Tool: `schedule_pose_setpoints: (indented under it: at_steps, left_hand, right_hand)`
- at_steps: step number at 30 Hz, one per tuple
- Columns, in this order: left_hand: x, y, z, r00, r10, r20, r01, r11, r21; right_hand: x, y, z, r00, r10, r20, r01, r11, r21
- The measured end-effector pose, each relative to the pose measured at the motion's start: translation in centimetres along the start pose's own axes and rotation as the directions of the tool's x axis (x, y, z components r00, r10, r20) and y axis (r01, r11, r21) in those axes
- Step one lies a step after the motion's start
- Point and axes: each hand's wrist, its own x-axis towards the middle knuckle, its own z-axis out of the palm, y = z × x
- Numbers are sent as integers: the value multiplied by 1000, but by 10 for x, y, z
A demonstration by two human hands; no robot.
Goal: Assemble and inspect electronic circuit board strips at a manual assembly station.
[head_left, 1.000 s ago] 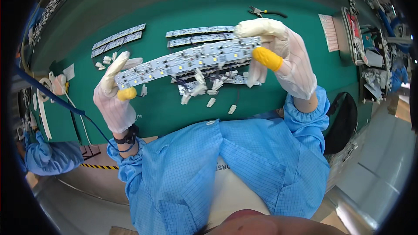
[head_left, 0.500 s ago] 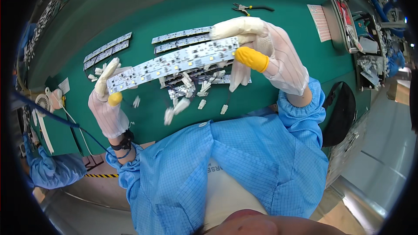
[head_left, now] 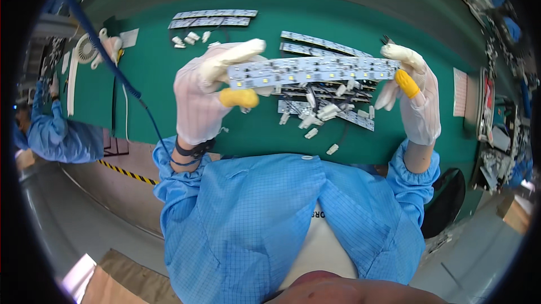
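A long white LED circuit board is held up level above the bench, its component side showing. My left hand, in a striped white glove with a yellow thumb cot, pinches its left end. At the other end, my right hand, gloved the same way, grips it between thumb and fingers. Beneath the board lies a pile of similar boards with dark wires and white connectors. More LED strips show just behind the held one. Its underside is hidden.
Two LED strips with connectors lie at the back left of the green mat. A small white fan stands further left. A blue coiled cord hangs by my left arm. At right are a printed sheet and a black bag.
The view has turned, so the bench appears rotated. The board has gone from slanting up to the right to nearly level. Both hands still hold its ends.
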Motion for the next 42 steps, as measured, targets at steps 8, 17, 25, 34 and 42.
schedule_pose_setpoints:
  at_steps: [8,17,25,34,42]
  left_hand:
    - [7,-1,-2,972,234,30,-235,958,166]
    - [15,-13,-5,994,109,9,-108,961,253]
    - [12,-7,-10,926,340,164,-371,899,230]
    - [11,-5,3,1000,25,3,-25,1000,-3]
    - [20,-20,-1,997,-66,28,59,978,199]
  right_hand:
    - [4,5,5,996,-7,-87,5,1000,-15]
    - [-5,-8,11,998,-59,-11,59,996,63]
    - [3,2,4,997,78,12,-79,994,75]
    - [-4,-5,7,999,19,35,-21,996,84]
    - [-8,-15,8,974,-28,224,-5,989,148]
